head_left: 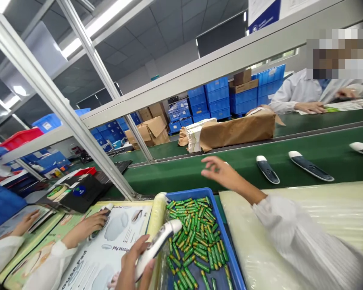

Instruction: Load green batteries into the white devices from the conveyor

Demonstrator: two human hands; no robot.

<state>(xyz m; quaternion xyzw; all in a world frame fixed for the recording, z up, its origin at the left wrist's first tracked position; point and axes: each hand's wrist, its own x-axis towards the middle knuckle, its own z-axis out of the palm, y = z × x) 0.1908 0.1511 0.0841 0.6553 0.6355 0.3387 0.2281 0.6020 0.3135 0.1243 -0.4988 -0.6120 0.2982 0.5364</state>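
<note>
A green belt is stretched across the far side, with three pale-tipped devices laid on it at the far right. Near it, a blue tray is filled with loose batteries. Above the belt, the right hand is held with fingers spread and slightly curled, nothing gripped. By the tray's left side, a white handheld device is gripped in the left hand; its smooth casing is best held firmly by the sides, clear of the green batteries.

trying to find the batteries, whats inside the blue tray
Many green batteries lie in the tray, loose and overlapping. Those underneath are covered, and most of the tray's bottom is hidden.
</note>
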